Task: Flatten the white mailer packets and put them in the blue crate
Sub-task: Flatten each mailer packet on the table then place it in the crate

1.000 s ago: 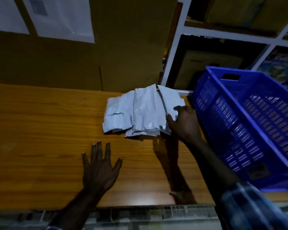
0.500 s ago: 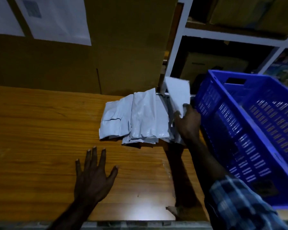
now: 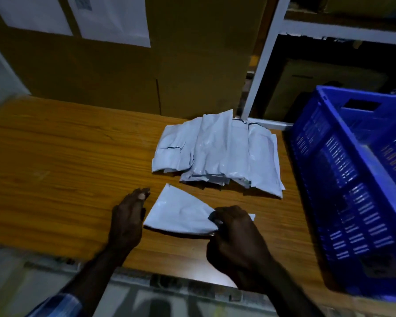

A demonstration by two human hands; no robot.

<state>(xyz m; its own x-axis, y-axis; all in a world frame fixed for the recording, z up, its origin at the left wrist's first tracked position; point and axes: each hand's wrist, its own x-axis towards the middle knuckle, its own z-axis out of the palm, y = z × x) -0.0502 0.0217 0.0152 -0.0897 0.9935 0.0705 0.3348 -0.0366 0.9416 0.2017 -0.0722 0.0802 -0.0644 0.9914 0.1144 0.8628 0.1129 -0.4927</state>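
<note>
Since half a second ago the packet (image 3: 181,213) has come off the pile's right end, where my right hand (image 3: 236,232) held it up by the crate (image 3: 352,179), and now sits low on the counter (image 3: 66,161) in front of me, just short of the pile (image 3: 217,152). My right hand pinches its right corner, fingers curled round the edge. My left hand (image 3: 128,216) has slid in from open counter and now lies just beside the packet's left edge, fingers fairly straight and holding nothing — I cannot tell if it touches the plastic.

That shift reads to me as the pick being finished and the flattening about to begin: one packet is isolated in clear working space, with both hands flanking it. It looks puffed and creased, its left corner lifted off the wood, so I judge it needs a press and a smoothing stroke before it goes right into the crate. Several packets remain on the pile — I see none inside the crate, though little of its floor shows.
</note>
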